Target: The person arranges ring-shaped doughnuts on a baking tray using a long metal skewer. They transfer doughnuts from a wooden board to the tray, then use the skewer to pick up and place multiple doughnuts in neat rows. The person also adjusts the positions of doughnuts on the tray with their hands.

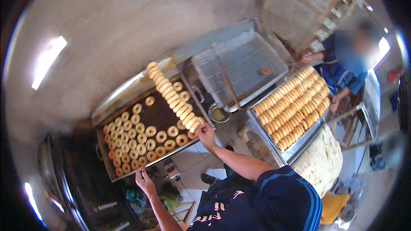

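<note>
My right hand (206, 136) is closed at the near end of a long, straight row of golden ring doughnuts (171, 95). The row slants up and away to the left across a dark rectangular pan (160, 113); any rod through it is hidden by the rings. Many loose ring doughnuts (140, 127) lie in the pan, mostly in its left half and along its near side. Beside the pan's near edge, at its left part, my left hand (145, 182) has its fingertips pinched together. Whatever they grip is too small to make out.
Behind the pan stands a grey basin (252, 66) with a stick (226, 77) across it and one ring inside. A small bowl (219, 113) sits between. At right, a co-worker's hands (335, 103) are by a metal tray (282, 160) of stacked doughnut rows, near pale dough (321, 160).
</note>
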`<state>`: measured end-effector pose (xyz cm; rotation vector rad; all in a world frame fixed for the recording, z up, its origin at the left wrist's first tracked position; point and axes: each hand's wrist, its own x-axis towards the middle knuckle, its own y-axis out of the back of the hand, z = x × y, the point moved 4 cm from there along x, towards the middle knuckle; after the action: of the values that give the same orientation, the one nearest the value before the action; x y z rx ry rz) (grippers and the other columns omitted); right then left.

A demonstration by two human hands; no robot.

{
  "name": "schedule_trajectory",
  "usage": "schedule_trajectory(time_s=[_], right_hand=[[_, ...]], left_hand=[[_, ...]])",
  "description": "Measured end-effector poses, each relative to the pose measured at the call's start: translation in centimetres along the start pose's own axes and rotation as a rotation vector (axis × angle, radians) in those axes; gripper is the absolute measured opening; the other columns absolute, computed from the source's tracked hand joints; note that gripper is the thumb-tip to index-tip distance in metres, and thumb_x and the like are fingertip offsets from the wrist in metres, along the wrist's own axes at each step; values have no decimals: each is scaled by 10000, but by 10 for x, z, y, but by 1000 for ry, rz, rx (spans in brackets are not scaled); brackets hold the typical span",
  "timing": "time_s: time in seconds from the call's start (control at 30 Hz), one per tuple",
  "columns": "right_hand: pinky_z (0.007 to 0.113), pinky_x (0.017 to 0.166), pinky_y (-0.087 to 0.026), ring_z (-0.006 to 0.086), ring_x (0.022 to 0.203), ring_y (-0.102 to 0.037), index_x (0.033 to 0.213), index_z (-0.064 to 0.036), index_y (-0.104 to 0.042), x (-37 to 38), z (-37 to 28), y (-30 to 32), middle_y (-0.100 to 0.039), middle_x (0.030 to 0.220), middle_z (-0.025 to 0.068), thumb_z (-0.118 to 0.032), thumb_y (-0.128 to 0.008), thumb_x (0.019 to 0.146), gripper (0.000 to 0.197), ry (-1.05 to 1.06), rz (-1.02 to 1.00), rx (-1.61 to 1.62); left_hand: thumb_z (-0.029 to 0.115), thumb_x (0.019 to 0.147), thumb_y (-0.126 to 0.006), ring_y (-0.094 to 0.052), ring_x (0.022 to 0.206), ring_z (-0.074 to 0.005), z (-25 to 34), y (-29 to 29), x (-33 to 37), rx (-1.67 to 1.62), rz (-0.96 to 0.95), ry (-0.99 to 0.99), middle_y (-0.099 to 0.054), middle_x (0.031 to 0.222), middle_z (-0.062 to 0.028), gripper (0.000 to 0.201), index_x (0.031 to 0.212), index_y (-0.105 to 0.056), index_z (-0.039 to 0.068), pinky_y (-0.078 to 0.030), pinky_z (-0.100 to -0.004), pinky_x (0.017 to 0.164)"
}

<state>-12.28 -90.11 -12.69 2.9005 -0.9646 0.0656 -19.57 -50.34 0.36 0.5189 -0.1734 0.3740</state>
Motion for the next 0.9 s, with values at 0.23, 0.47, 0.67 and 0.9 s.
schedule_trajectory(time_s=[0.23,0.47,0.67,0.9], right_hand=[[542,731,-612,433,804,-784,1061,-18,-683,184,-13,241,-783,857,219,-255,-743,1002,251,117,493,-506],[572,777,-607,468,862,-781,1137,-41,-666,313,23,367,-791,927,235,-266,-720,1017,261,-108,626,-822],[592,967,-503,410,1102,-701,1123,-58,-690,341,51,384,-789,1012,216,-272,-738,988,258,-94,626,-1118],[525,892,-518,371,1005,-698,1033,-98,-736,293,16,316,-774,1004,113,-292,-785,950,216,224,497,-920]], left_hand=[[112,1109,-612,-682,917,-237,54,-129,16,16,-256,-62,-760,997,-151,206,1094,-713,-67,-551,-389,861],[183,1109,-634,-583,806,-157,104,-184,27,179,-397,174,-645,908,-49,216,1131,-710,-18,-481,-357,711],[127,1104,-596,-631,825,-178,157,-214,47,111,-301,-34,-712,900,-95,195,1098,-718,-25,-497,-332,761],[117,1112,-590,-646,890,-155,173,-235,44,41,-312,118,-761,1000,-77,210,1141,-727,-39,-514,-339,835]])
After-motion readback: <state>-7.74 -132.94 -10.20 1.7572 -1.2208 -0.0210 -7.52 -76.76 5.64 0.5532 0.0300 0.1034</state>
